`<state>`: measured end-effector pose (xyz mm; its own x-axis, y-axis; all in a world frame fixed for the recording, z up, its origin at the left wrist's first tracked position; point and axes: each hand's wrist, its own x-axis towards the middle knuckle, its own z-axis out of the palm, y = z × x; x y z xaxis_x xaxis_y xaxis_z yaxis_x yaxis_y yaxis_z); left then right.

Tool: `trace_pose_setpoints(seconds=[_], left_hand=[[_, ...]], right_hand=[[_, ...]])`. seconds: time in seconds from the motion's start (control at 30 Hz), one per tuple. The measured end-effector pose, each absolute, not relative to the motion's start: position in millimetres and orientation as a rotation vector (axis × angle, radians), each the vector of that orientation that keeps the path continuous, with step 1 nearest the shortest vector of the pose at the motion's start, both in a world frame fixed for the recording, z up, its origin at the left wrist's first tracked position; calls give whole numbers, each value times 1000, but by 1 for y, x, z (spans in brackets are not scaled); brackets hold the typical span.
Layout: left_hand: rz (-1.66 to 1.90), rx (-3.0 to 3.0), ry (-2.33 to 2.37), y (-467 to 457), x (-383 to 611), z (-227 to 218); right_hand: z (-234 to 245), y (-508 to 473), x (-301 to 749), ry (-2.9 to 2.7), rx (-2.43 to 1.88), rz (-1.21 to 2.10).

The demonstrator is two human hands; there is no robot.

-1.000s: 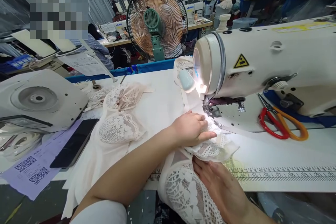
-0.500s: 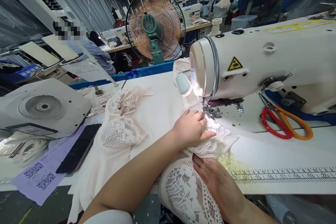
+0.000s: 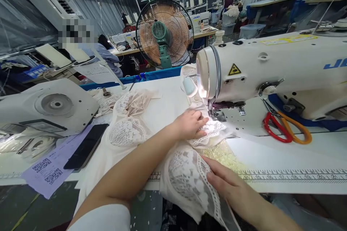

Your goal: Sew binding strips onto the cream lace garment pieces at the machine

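Note:
A pale pink lace bra runs from under the lit presser foot of the white sewing machine down over the table's front edge. My left hand lies flat on its upper part just left of the foot, fingers stretched out and thumb apart. Lower down, my right hand grips the lace edge of the nearer cup, thumb on top and the other fingers partly hidden. Another lace bra rests on the table left of my left forearm.
Scissors with red and orange handles lie right of the needle. Yellowish thread scraps are strewn by a printed ruler. At left are a black phone, a purple paper and another machine head. A fan stands behind.
My right hand has come out from beneath the fabric to the nearer cup's lace edge. The left hand stays on the cloth by the foot, its fingers shifted slightly. The camera view has moved a little.

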<state>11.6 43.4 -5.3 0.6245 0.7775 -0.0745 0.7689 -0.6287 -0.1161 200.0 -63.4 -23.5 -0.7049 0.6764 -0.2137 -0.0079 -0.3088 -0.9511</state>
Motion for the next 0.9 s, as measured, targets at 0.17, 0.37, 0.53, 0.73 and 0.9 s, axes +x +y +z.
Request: trace_pose_setpoints(seconds=[0.17,0.37,0.53,0.73,0.9], left_hand=[[326,-2955,-1262,25,24,12],[243,-3078,-1146,-22,56,13],[-79,-2975,-1143,-34,50,-8],[-196,-2855,-1058,-31,40,-23],[-176,-2896,-1000,-12,32,-22]], right_hand=[[-9,-35,247,-2161,-1111,1295],[-26,8,264,-2603,-949,231],[-47,8,275,-2673,-701,-41],[-46,-2,274,-2733,-675,-57],[-41,-1,258,-2698,-727,-41]])
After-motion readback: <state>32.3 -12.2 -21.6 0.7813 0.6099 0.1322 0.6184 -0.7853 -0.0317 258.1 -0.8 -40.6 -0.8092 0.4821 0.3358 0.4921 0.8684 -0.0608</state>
